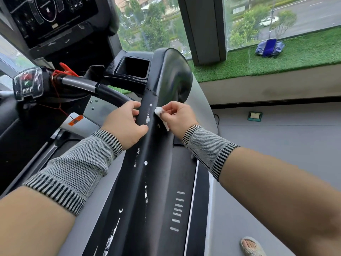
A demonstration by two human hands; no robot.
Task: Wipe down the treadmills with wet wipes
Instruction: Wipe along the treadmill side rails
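**A:** On the right side of a treadmill [158, 182] by a window, what does the scene show, biggest things first?

**B:** A long black side handrail [147, 148] runs up the middle of the view towards the console [51, 21]. White flecks and smears [145, 195] dot the rail along most of its length, thickest near the viewer.

**A:** And the person's hands?

**B:** The left hand [125, 122] curls round the rail's left edge, bracing it. The right hand [177, 117] pinches a small bunched wet wipe [158, 110] in its fingertips, pressing it to the rail beside a white spot [150, 105].

**A:** How far along is the wiping?

**B:** Early, it seems. The rail above the hands looks glossy and clean, but the marks below remain, and the console and front grip bar [103, 89] give no clear sign either way.
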